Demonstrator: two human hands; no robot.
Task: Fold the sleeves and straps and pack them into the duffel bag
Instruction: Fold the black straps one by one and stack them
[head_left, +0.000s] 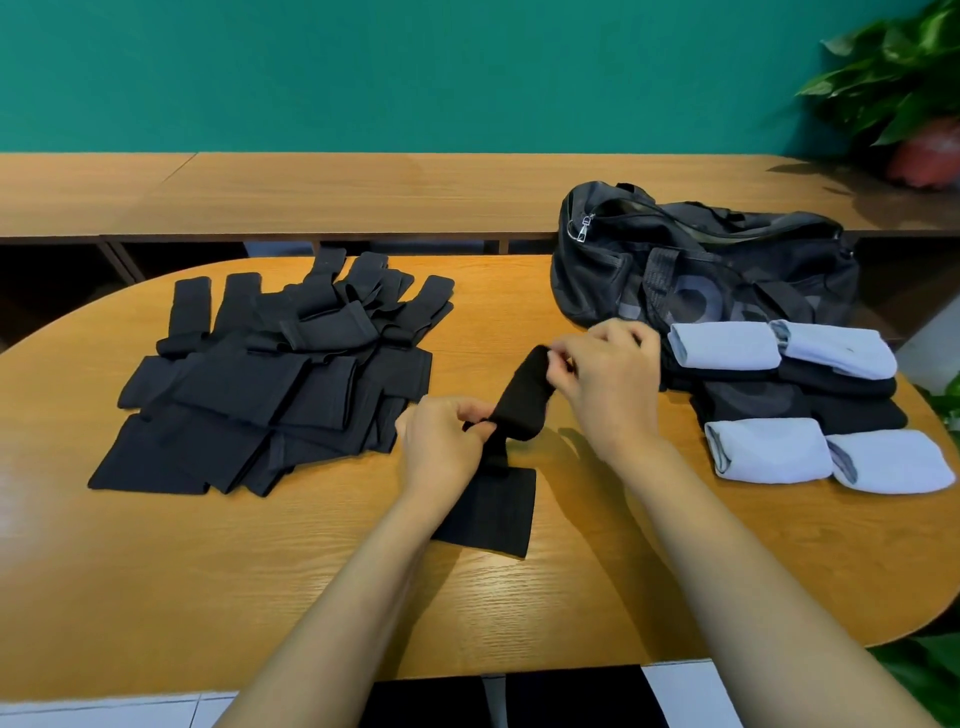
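A black strap (521, 402) with a wide flat end lying on the table is lifted between both hands. My left hand (441, 444) pinches its lower part, and my right hand (608, 379) pinches its upper end. A pile of several unfolded black sleeves and straps (270, 384) lies to the left. Folded white sleeves (769, 449) and folded black ones (831, 387) are stacked at the right, in front of the black duffel bag (691, 270), whose top is unzipped.
The wooden oval table (311, 571) has free surface in front of me. A longer wooden bench (363, 192) runs behind it along a green wall. A potted plant (904, 104) stands at the back right.
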